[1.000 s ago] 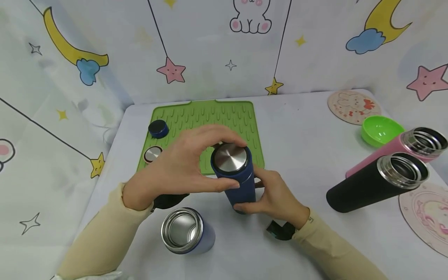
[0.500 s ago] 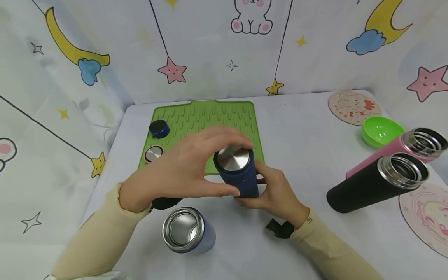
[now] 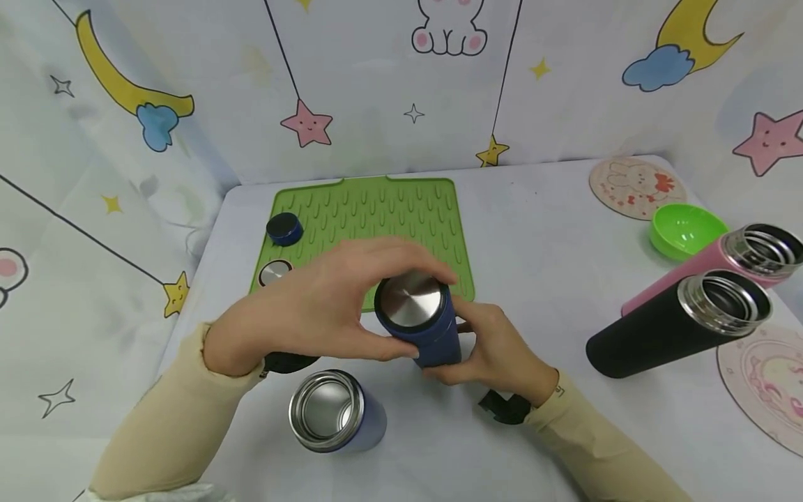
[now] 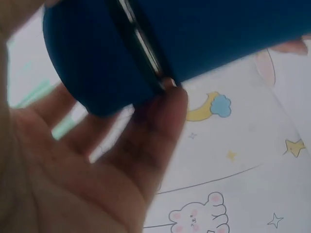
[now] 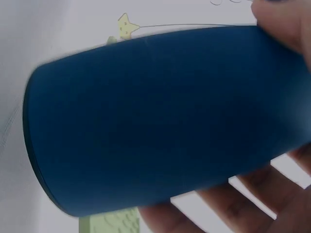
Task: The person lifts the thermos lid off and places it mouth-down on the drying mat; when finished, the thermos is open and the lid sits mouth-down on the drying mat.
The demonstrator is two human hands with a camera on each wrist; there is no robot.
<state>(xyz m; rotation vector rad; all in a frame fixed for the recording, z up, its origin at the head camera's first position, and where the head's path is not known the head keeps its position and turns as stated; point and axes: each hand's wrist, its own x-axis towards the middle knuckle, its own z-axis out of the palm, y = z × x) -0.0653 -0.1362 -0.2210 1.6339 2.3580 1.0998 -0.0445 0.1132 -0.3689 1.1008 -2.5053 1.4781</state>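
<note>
In the head view a dark blue thermos (image 3: pixel 441 343) is held above the table, its lid end tilted up toward me. My left hand (image 3: pixel 332 300) curves thumb and fingers around the top, where the lid (image 3: pixel 410 301) has a brushed-metal disc. My right hand (image 3: pixel 498 348) grips the thermos body lower down. The left wrist view shows left fingertips right at the shiny seam (image 4: pixel 146 46) between lid and body. In the right wrist view the smooth blue body (image 5: pixel 160 126) fills the picture, with right fingers wrapped around one end.
An open lavender-blue thermos (image 3: pixel 370 422) stands in front. On a green drying mat (image 3: pixel 408 216) lie a dark blue cap (image 3: pixel 284 229) and a metal-topped lid (image 3: pixel 274 270). At right are open black (image 3: pixel 652 328) and pink (image 3: pixel 671 275) thermoses, a green bowl (image 3: pixel 686 230) and round coasters (image 3: pixel 633 188).
The thermos top has tipped down toward me, and its lower end is now less visible. My left hand has come slightly nearer with it. Both hands keep their hold.
</note>
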